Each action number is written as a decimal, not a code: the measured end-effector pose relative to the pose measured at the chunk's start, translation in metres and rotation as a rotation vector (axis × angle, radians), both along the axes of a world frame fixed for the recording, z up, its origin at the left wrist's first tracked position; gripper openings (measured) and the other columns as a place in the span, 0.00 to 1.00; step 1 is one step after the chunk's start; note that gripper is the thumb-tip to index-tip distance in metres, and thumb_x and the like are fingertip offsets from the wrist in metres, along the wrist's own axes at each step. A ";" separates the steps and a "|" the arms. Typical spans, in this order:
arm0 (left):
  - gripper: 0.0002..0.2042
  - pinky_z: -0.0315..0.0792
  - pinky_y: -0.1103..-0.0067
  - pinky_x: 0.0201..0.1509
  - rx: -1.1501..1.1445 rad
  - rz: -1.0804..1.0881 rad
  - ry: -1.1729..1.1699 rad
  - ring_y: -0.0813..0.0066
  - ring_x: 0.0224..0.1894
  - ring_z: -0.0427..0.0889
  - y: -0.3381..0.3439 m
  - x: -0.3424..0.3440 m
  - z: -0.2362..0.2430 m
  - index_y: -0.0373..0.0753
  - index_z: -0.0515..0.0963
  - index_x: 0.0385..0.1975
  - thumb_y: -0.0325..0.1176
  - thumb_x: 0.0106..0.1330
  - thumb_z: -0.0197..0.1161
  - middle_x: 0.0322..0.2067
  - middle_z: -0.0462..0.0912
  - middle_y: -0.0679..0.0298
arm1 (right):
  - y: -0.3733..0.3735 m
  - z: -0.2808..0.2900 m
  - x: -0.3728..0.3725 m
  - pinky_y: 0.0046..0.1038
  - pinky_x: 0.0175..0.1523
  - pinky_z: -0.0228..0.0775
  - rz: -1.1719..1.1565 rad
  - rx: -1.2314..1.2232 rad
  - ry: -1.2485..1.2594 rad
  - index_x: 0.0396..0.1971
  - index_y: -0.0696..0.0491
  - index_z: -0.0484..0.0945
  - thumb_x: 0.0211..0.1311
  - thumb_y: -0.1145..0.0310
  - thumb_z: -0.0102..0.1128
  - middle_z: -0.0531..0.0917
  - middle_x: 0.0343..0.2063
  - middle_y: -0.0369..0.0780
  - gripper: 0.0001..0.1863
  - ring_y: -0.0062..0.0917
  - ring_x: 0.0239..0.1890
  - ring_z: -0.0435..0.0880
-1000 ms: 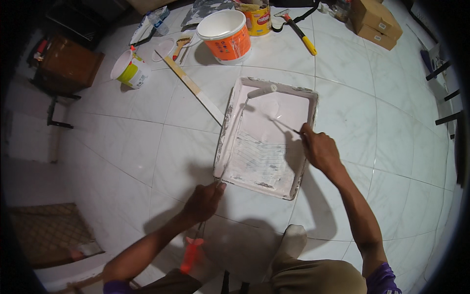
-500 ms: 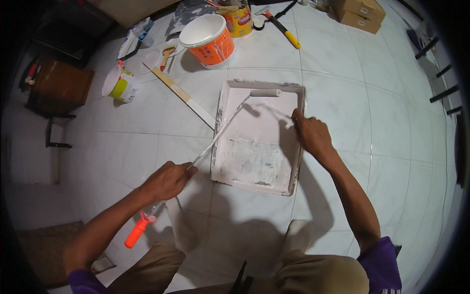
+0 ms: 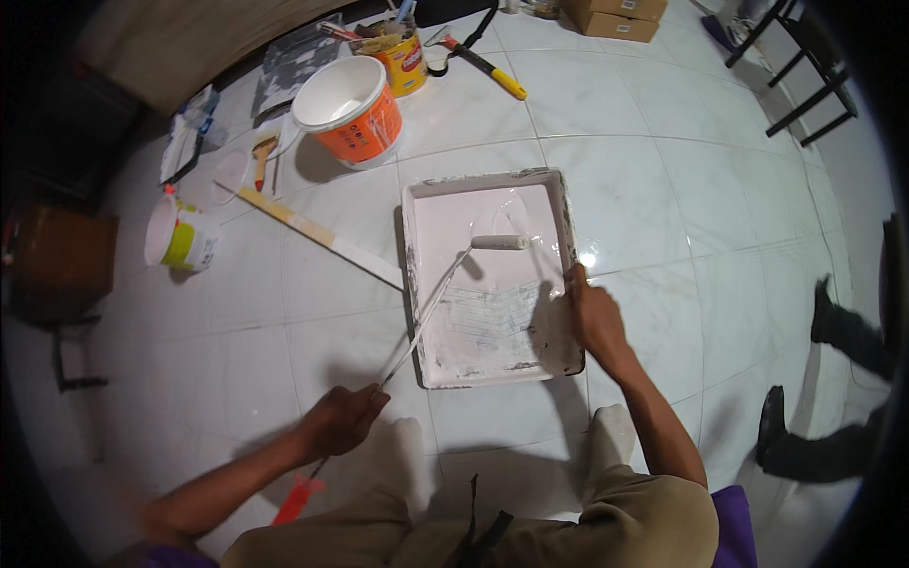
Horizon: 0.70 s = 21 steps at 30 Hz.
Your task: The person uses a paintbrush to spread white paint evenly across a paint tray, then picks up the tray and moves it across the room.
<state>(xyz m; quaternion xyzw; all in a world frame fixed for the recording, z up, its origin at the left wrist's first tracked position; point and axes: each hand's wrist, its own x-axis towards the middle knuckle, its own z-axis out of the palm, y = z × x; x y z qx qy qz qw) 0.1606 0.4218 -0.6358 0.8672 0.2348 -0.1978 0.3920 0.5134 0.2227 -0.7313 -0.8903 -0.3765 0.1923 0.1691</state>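
My left hand (image 3: 343,419) is closed around the thin metal rod of a paint roller (image 3: 499,243). The roller's orange handle (image 3: 299,500) hangs behind that hand, near my knee. Its narrow white sleeve lies at the middle of a paint tray (image 3: 493,383), just above the ribbed slope, close to or in pale pinkish paint. At the tray's right side, my right hand (image 3: 597,317) is closed on the rim; its fingertips are partly hidden.
Left of the tray lie a paint-stained wooden stick (image 3: 312,231), a brush (image 3: 262,163) and a small tub (image 3: 180,237). Beyond stand an orange-and-white bucket (image 3: 350,109), a yellow can (image 3: 405,66) and a yellow-black scraper (image 3: 488,71). At right, a person's dark-trousered legs (image 3: 833,445) show.
My left hand has pulled the roller back toward me, from the tray's far end to its middle. My right hand stays on the rim. The view has shifted, and a person's legs appear at right.
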 end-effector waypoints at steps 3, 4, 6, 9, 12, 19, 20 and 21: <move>0.12 0.71 0.60 0.29 0.035 -0.052 -0.267 0.41 0.23 0.79 0.009 -0.006 -0.033 0.33 0.74 0.33 0.32 0.77 0.51 0.19 0.78 0.47 | 0.010 0.007 -0.029 0.57 0.36 0.69 -0.018 0.138 0.145 0.48 0.57 0.65 0.70 0.71 0.51 0.81 0.22 0.57 0.11 0.58 0.30 0.82; 0.12 0.71 0.62 0.29 -0.036 -0.011 -0.292 0.47 0.23 0.79 0.016 -0.007 -0.044 0.32 0.74 0.32 0.32 0.77 0.50 0.19 0.77 0.50 | 0.018 0.005 -0.031 0.57 0.36 0.69 -0.068 0.188 0.166 0.49 0.57 0.65 0.71 0.70 0.50 0.80 0.22 0.57 0.12 0.58 0.30 0.82; 0.13 0.71 0.67 0.31 -0.178 0.081 -0.323 0.59 0.21 0.78 0.021 0.003 -0.048 0.32 0.74 0.32 0.32 0.78 0.49 0.18 0.77 0.57 | 0.017 0.002 -0.041 0.57 0.37 0.69 -0.223 0.147 0.159 0.50 0.58 0.65 0.72 0.69 0.50 0.81 0.22 0.58 0.12 0.59 0.30 0.82; 0.15 0.69 0.71 0.29 -0.259 0.125 -0.426 0.68 0.18 0.73 0.022 0.010 -0.066 0.34 0.75 0.31 0.35 0.79 0.47 0.16 0.73 0.60 | 0.015 -0.020 -0.069 0.56 0.37 0.69 -0.308 0.172 0.136 0.50 0.59 0.65 0.73 0.68 0.49 0.81 0.24 0.60 0.13 0.59 0.31 0.82; 0.17 0.65 0.73 0.27 -0.326 0.142 -0.382 0.76 0.16 0.67 0.027 0.018 -0.057 0.35 0.75 0.30 0.37 0.80 0.45 0.12 0.68 0.63 | 0.034 -0.034 -0.098 0.52 0.35 0.64 -0.262 0.235 0.264 0.50 0.58 0.67 0.76 0.68 0.46 0.80 0.23 0.58 0.11 0.56 0.27 0.80; 0.20 0.70 0.72 0.33 -0.349 0.196 -0.302 0.68 0.22 0.75 0.027 0.021 -0.030 0.33 0.76 0.29 0.38 0.80 0.45 0.18 0.74 0.59 | 0.049 -0.022 -0.095 0.54 0.34 0.66 -0.446 0.258 0.178 0.49 0.58 0.66 0.77 0.66 0.44 0.79 0.20 0.58 0.11 0.57 0.26 0.81; 0.20 0.66 0.73 0.28 -0.342 0.208 -0.349 0.74 0.18 0.69 0.023 0.022 -0.037 0.34 0.76 0.28 0.40 0.80 0.45 0.14 0.68 0.63 | 0.050 -0.022 -0.097 0.54 0.33 0.66 -0.394 0.241 0.180 0.49 0.58 0.66 0.77 0.66 0.45 0.79 0.20 0.57 0.11 0.56 0.25 0.80; 0.21 0.62 0.75 0.23 -0.335 0.221 -0.396 0.80 0.14 0.62 0.018 0.024 -0.040 0.36 0.76 0.27 0.41 0.80 0.44 0.09 0.63 0.68 | 0.052 -0.022 -0.099 0.53 0.33 0.66 -0.327 0.249 0.255 0.49 0.56 0.66 0.77 0.67 0.46 0.78 0.19 0.56 0.10 0.54 0.25 0.80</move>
